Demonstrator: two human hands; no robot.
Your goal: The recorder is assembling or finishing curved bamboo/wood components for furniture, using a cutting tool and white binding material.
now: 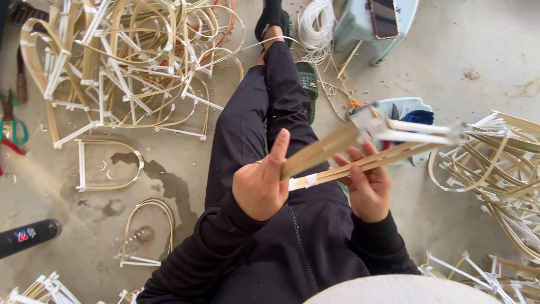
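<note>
I sit on a concrete floor in dark clothes, legs stretched out. My left hand [260,183] grips the near end of a bamboo frame [360,147] made of flat tan strips bound with white tape, thumb pointing up along a strip. Under the middle of the lower strips, my right hand [367,181] supports the frame with fingers curled around it. The frame's far end, with white taped bars [419,130], points right and is blurred.
A big heap of bent bamboo frames [129,62] lies at top left, with more [500,169] at the right. Single frames [107,163] rest on the floor to the left. A phone [384,17] sits on a light blue stool [351,25]. Pliers [14,132] and a dark cylinder [28,236] lie far left.
</note>
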